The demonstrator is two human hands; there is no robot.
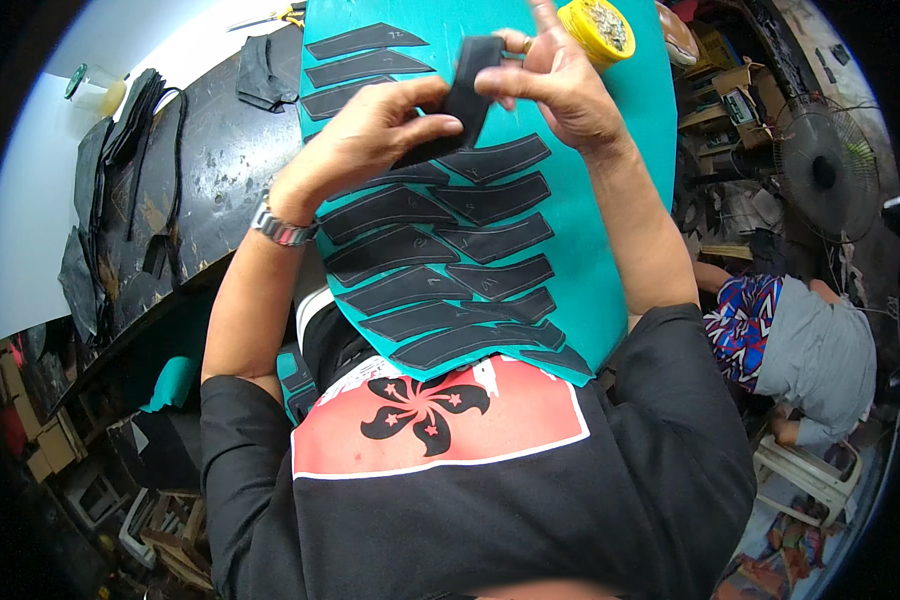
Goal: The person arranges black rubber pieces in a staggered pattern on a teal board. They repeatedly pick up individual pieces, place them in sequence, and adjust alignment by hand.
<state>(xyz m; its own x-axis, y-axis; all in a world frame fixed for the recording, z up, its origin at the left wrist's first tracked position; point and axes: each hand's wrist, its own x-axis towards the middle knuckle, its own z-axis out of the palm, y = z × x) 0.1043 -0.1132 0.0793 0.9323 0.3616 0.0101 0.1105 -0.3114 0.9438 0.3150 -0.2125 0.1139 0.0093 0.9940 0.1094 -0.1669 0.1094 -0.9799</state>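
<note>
Both of my hands are up over a teal sheet [605,230], with a black leather-like piece [473,80] between them. My left hand [385,125] grips the lower part of that piece, thumb on top. At its upper end, the thumb of my right hand [565,95] presses on the piece; one finger sticks up and a ring shows on another. Below the hands, several flat black cut pieces [400,255] with pale outlines and marks lie in two slanting columns. More of them, such as one strip [365,40], lie beyond my left hand.
A yellow tub [578,45] with small bits inside stands beside my right hand. Left is a dark worktable [215,130] with black scraps [260,75] and strips [140,120]. A fan [825,165] and another person [810,350] are at the right.
</note>
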